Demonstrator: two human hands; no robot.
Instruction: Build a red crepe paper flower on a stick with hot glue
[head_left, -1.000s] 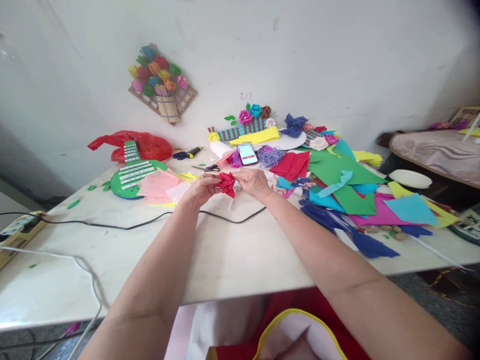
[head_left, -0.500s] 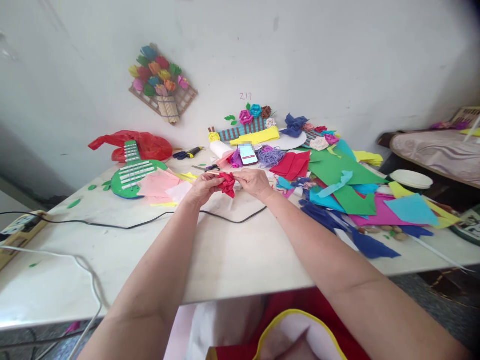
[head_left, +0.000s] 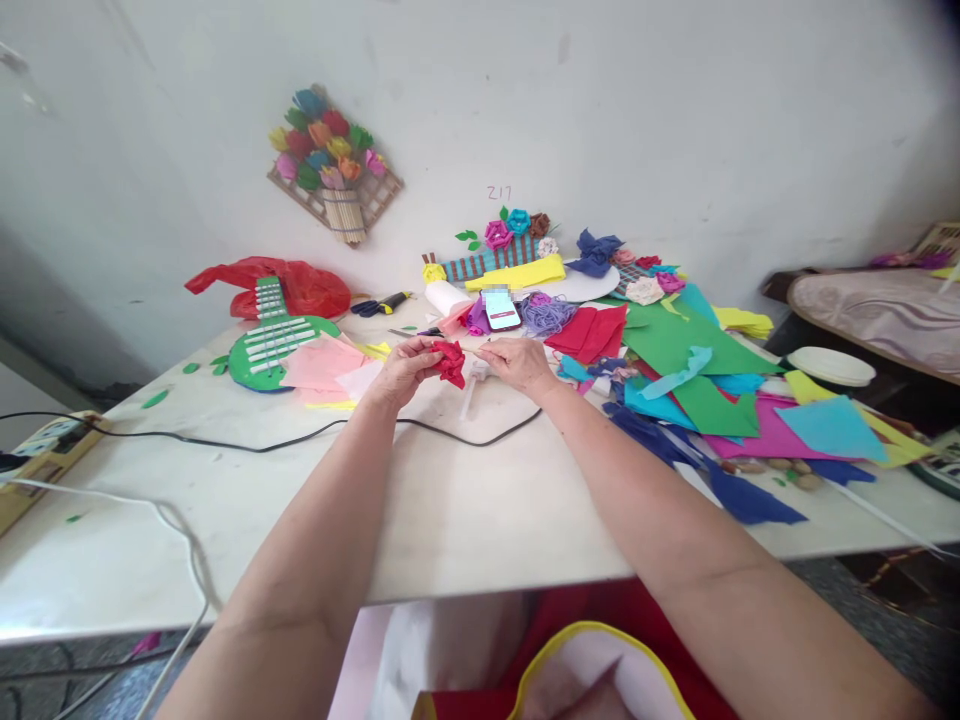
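Note:
Above the middle of the table, my left hand (head_left: pixel 407 370) pinches a crumpled red paper flower (head_left: pixel 450 363) between thumb and fingers. A short way to its right, my right hand (head_left: pixel 519 362) has its fingers closed on a thin light-coloured stick (head_left: pixel 475 350). The stick points left toward the red paper; whether its tip touches is too small to tell. Beneath and between the hands, a whitish translucent object (head_left: pixel 471 388) lies on the table, partly hidden by my right hand.
A black cable (head_left: pixel 300 432) crosses the table in front of the hands. Coloured paper sheets (head_left: pixel 690 340) pile up on the right. A green paper guitar shape (head_left: pixel 259 372) lies left, with pliers (head_left: pixel 382 303) behind. A phone (head_left: pixel 499 310) and purple yarn (head_left: pixel 549 315) sit beyond the hands.
My right hand has drawn away from the red paper flower, exposing the thin stick between them. The whitish object beneath shows more. The view has shifted slightly.

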